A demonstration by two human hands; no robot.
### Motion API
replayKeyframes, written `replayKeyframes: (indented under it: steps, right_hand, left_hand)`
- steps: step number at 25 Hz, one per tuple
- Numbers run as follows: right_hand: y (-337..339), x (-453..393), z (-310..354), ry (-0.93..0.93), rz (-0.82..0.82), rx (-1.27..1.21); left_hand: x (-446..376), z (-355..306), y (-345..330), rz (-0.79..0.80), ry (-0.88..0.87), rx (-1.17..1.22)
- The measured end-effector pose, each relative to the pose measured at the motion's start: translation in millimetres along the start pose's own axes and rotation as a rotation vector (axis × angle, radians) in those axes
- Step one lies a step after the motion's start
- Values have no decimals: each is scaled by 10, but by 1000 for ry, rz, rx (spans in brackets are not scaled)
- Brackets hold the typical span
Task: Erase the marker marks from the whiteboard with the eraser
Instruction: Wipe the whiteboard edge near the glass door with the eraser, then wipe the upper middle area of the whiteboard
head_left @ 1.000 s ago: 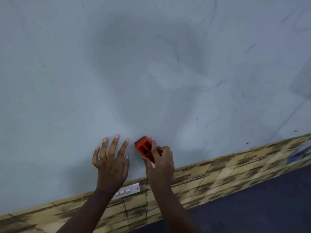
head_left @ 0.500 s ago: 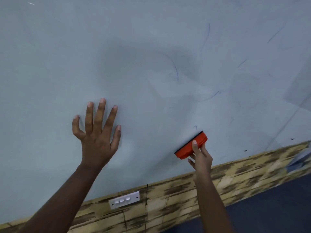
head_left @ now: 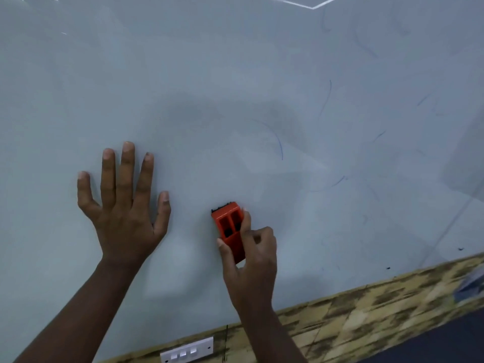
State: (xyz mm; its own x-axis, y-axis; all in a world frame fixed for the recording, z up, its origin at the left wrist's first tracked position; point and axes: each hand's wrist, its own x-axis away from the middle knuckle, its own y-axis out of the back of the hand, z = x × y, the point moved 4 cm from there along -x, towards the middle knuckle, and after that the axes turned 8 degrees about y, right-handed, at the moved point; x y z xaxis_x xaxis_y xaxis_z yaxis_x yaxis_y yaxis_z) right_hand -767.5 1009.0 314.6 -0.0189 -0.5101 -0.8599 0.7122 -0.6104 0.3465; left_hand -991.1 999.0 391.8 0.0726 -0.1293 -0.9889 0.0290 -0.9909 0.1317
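Gripping the orange eraser point(head_left: 230, 231) upright against the whiteboard point(head_left: 235, 74), the right hand point(head_left: 251, 265) curls round it.

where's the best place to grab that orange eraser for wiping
Grip the orange eraser by its two long side edges, coming from below as the right hand does: thumb on the left edge, fingers on the right. Its flat pad faces the whiteboard, leaving only the sides free.

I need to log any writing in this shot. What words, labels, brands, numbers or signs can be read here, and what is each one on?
None can be read.
whiteboard: only faint blue marker strokes, curved scraps, no letters or digits.
eraser, gripped by the right hand: plain orange, no brand showing.
switch plate: white, no label.
left hand: spread on the board, covering no visible text.
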Motion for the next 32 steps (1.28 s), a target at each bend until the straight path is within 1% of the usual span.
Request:
replayKeyframes:
  steps: [2,3,5,8,11,14,15,16,17,19,21,22,24,26,28,30,32]
  right_hand:
    - [77,-58,-34,34,30,18]
    - [130,-131,-68,5,35,-15]
    - [276,-352,-216,-143,-15,-182]
    - [603,-681,-692,-406,-156,-407]
    - [858,-740,-1123,-604,-237,-539]
    - [853,-748,-1220,-719,-273,-591]
    - [817,-781,-1144,-712,-291,-575]
    - [769,-823,-1005,-657,-298,-515]
    - [698,-849,-797,-549,-284,-425]
    - [481,-815,-260,-261,-166,-284]
    - [239,-657,220,-12,15,-143]
    - [173,-586,377,86,74,-64]
    - [159,-557,444,200,118,61]
    - [259,-673,364,250,98,130]
    - [413,-859,211,237,23,148]
    - [593,-1068,-7,168,-73,157]
    - [800,-1279,-275,54,-179,131]
  left_hand:
    - [4,8,7,-10,-8,-5]
    - [12,8,4,-11,-10,-9]
    - [14,7,-3,-7,-16,-13]
    - [17,14,-13,-1,-15,-18]
    - [38,7,-20,0,-11,-16]
    - [46,1,-25,2,-11,-8]
    - [51,-4,-27,2,-10,-4]
    - [55,-12,-31,2,-8,-1]
    - [65,-16,-32,2,-3,1]
    - [81,-25,-37,0,6,7]
    - [87,-27,-42,7,10,17]
    - [85,-28,-42,14,10,24]
    - [73,-38,-19,22,3,29]
    - [45,-31,49,8,4,16]
    - [-11,-20,130,-23,16,14]
    - [-127,-14,199,-42,36,25]
    - [-353,-9,240,-49,31,38]
